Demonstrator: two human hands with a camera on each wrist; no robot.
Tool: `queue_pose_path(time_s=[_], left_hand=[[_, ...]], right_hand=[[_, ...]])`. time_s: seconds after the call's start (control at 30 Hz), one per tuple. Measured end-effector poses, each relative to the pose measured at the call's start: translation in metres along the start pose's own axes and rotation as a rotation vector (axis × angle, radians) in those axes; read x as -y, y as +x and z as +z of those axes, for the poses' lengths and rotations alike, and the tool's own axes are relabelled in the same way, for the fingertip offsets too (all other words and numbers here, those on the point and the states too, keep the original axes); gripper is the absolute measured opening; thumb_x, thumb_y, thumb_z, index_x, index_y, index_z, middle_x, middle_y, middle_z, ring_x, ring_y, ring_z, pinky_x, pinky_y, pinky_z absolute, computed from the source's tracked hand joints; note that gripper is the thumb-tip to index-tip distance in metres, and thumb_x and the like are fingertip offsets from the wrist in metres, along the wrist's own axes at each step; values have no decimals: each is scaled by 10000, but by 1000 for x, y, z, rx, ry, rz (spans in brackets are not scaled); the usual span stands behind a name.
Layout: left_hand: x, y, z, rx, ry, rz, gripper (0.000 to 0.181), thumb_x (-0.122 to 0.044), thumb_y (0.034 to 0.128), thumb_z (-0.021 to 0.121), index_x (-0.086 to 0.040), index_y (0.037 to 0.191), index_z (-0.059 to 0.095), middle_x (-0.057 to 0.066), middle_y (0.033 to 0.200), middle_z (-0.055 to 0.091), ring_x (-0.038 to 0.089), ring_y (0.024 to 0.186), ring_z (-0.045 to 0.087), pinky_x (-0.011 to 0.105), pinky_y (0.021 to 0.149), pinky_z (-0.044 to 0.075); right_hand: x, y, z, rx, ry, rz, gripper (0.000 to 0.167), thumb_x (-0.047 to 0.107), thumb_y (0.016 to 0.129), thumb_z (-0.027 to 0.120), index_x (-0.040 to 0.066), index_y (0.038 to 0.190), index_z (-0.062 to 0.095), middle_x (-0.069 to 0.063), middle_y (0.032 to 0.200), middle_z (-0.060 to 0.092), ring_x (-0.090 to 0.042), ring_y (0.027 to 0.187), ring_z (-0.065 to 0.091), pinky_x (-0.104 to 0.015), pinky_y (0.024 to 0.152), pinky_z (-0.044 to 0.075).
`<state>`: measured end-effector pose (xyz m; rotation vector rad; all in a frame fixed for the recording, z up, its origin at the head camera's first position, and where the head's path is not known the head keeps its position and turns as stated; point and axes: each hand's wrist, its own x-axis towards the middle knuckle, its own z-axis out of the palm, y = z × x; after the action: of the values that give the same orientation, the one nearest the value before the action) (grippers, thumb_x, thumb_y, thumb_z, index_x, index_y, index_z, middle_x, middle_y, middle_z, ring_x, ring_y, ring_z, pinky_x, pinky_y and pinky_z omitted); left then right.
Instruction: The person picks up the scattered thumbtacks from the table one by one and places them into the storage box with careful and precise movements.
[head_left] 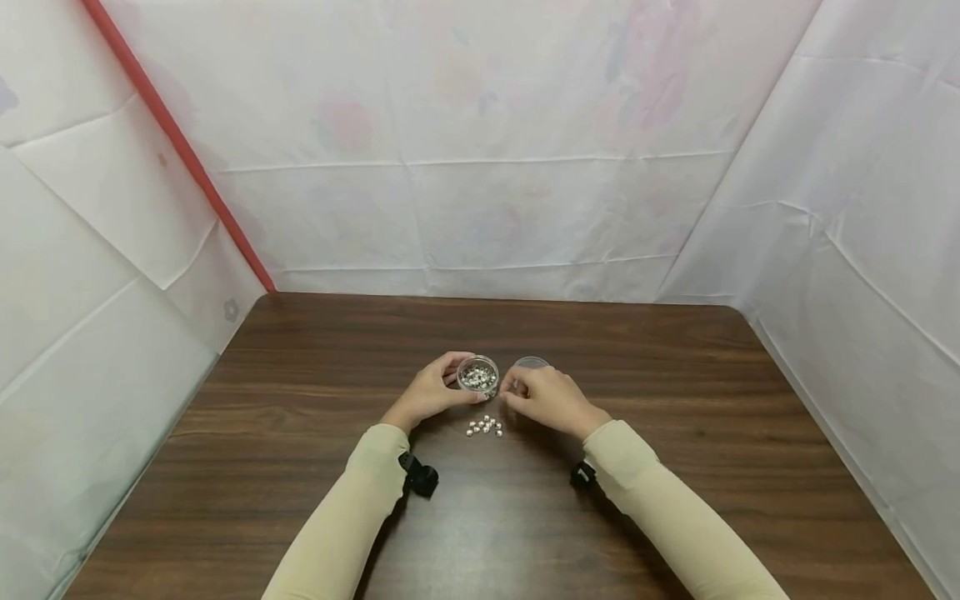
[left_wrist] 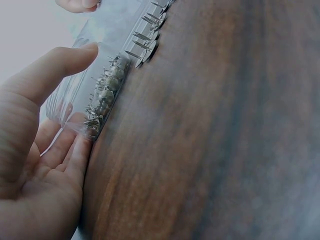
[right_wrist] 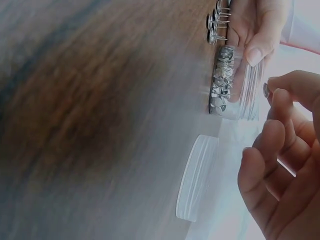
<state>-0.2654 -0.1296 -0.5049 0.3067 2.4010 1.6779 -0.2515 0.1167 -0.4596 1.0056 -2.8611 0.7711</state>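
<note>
Here, right fingers (right_wrist: 296, 84): pinching a thumbtack (right_wrist: 266, 90)
Left fingers (left_wrist: 77, 156): curled round jar (right_wrist: 248, 95)
Jar: just left of right fingers

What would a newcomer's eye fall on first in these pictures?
Probably the clear jar of shiny metal tacks, which the left hand holds on the dark table. Next comes the small group of loose tacks on the near side of the jar. Just right of the jar, the right hand pinches a single tack.
</note>
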Motion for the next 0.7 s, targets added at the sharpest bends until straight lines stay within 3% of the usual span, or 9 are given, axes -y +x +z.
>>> queue_pose_path(time_s=[0.2,0.47,0.7], left_hand=[[1,1,1,3,-11,-3,757,-342,746,916,-245,1401,548,15,1406,528,264,1327,490,437,1063,451],[-6,-4,1,23,-27,-28,789,-262,784,896,-174,1463,502,104,1486,456,341,1386,411,500,1102,399],[-2,-5,1,-9,-5,-18,766,-351,736,921,-259,1399,549,25,1440,493,287,1359,452,453,1096,416]], right_hand=[[0,3,0,-37,-4,-14,44,277,975,676,238,968,696,147,707,535,-19,535,461,-224,466,412],[8,11,-2,-80,42,-23,32,224,962,689,195,968,701,147,687,561,-26,528,473,-222,467,420],[11,20,-2,-70,70,15,41,216,981,657,205,991,695,133,686,568,-39,499,465,-231,467,416]])
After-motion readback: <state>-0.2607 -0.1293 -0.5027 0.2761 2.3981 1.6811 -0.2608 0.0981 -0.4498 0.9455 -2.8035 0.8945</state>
